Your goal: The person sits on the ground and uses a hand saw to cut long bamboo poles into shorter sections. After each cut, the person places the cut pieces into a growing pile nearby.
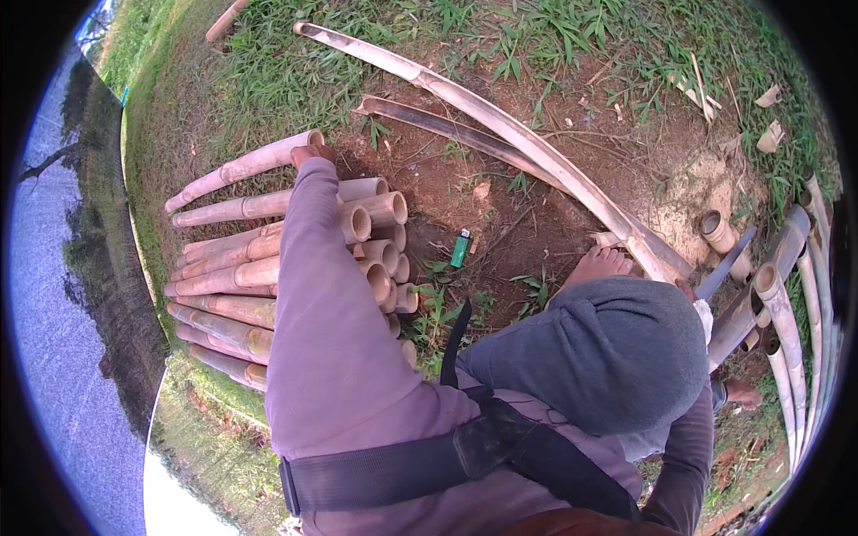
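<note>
My left arm [326, 295] stretches to the far left of the head view. At its end my left hand [313, 154] is closed round the open end of a pale cut bamboo tube [246, 170], which lies on top of a stack of similar bamboo tubes [241, 272]. My right sleeve [684, 473] runs up behind my bent knee [617, 348] in dark grey cloth. That knee hides most or all of my right hand, so its fingers cannot be made out. Just beyond the knee a grey-blue blade [726, 265] sticks out; its handle is hidden.
A long split bamboo strip [500, 112] curves across the ground, with a darker split piece [465, 136] beneath it. A green lighter [460, 248] lies on the bare soil. My bare foot [601, 263] rests beside the strip. Bamboo poles [786, 313] lean at the right.
</note>
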A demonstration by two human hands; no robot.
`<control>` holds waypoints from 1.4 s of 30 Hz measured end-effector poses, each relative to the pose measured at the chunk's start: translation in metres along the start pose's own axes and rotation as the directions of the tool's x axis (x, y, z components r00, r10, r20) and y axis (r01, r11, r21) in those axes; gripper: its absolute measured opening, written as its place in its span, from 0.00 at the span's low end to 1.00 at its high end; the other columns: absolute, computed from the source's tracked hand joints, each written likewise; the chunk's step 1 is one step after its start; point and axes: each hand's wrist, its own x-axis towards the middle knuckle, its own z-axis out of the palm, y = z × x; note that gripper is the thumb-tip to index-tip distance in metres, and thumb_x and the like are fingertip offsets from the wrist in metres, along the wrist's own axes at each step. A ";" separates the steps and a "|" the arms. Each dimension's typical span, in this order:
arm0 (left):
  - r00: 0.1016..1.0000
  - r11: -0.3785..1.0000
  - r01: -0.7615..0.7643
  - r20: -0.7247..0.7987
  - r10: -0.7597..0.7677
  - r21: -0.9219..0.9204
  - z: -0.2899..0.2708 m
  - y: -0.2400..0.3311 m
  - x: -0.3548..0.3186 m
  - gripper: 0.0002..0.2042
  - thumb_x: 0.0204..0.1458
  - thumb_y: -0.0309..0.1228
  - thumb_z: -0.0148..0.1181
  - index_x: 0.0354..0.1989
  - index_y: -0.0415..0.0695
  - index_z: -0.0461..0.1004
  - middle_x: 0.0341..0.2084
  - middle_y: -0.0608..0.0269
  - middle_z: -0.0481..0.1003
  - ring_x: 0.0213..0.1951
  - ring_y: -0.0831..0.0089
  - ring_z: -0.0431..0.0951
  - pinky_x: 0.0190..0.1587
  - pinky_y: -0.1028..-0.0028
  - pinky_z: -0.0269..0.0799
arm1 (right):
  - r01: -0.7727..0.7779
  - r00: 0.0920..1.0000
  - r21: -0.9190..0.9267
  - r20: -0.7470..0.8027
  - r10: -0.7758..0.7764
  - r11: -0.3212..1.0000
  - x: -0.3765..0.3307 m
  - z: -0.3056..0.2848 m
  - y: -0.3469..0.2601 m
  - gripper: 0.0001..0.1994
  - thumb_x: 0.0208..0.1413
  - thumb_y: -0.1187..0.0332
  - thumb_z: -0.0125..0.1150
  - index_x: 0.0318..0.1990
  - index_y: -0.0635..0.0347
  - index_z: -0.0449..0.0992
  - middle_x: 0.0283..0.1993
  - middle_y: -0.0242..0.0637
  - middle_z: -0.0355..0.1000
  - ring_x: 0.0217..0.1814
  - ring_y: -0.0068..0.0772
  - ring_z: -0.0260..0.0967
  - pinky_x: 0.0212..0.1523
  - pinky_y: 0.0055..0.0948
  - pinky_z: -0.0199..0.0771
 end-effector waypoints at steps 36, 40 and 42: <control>0.956 0.929 -0.269 0.046 0.290 -0.253 -0.081 0.052 -0.118 0.26 0.56 0.54 0.71 0.56 0.50 0.85 0.55 0.51 0.85 0.61 0.54 0.84 0.62 0.57 0.80 | 0.061 0.994 0.082 -0.092 -0.053 0.995 -0.002 0.041 0.004 0.26 0.64 0.62 0.69 0.69 0.53 0.74 0.51 0.56 0.80 0.51 0.65 0.80 0.48 0.56 0.79; 0.967 0.937 -0.232 -0.167 0.193 -0.260 -0.069 0.052 -0.098 0.24 0.56 0.51 0.71 0.57 0.52 0.84 0.52 0.52 0.86 0.56 0.54 0.86 0.58 0.57 0.83 | 0.112 0.985 0.110 -0.144 -0.095 0.988 0.000 0.031 -0.003 0.26 0.64 0.60 0.69 0.69 0.53 0.74 0.50 0.56 0.80 0.50 0.64 0.80 0.48 0.57 0.79; 0.955 0.905 -0.254 -0.238 0.178 -0.341 -0.101 0.041 -0.096 0.24 0.56 0.51 0.71 0.57 0.53 0.83 0.51 0.53 0.86 0.53 0.53 0.87 0.56 0.57 0.83 | 0.085 0.987 0.138 -0.145 -0.064 0.987 -0.003 0.030 -0.001 0.26 0.64 0.60 0.70 0.68 0.53 0.74 0.49 0.55 0.80 0.49 0.64 0.80 0.48 0.57 0.79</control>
